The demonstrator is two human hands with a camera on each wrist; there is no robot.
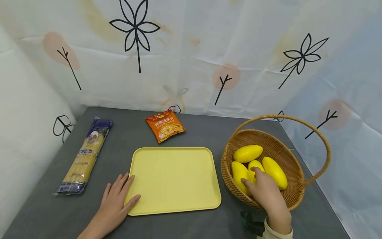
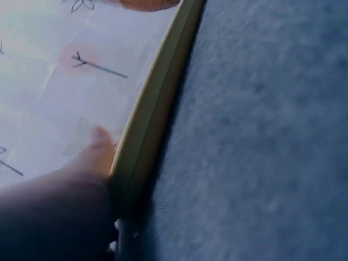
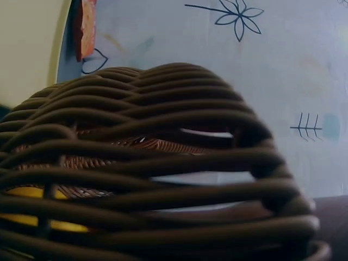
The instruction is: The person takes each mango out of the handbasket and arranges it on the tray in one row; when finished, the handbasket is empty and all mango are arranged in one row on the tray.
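Observation:
My left hand rests on the left edge of a yellow rectangular tray, fingers spread and thumb over its near-left corner. In the left wrist view the tray's rim runs upward from beside the thumb. Several yellow mangoes lie in a brown wicker basket on the right. My right hand reaches in over the near rim, thumb and index finger apart, their tips at the left mango and middle mango. Its other fingers are hidden. Basket weave fills much of the right wrist view.
An orange snack bag lies behind the tray. At the left is a long pack of noodles. The basket's tall handle arches over its back right. A patterned white cloth hangs behind the grey table.

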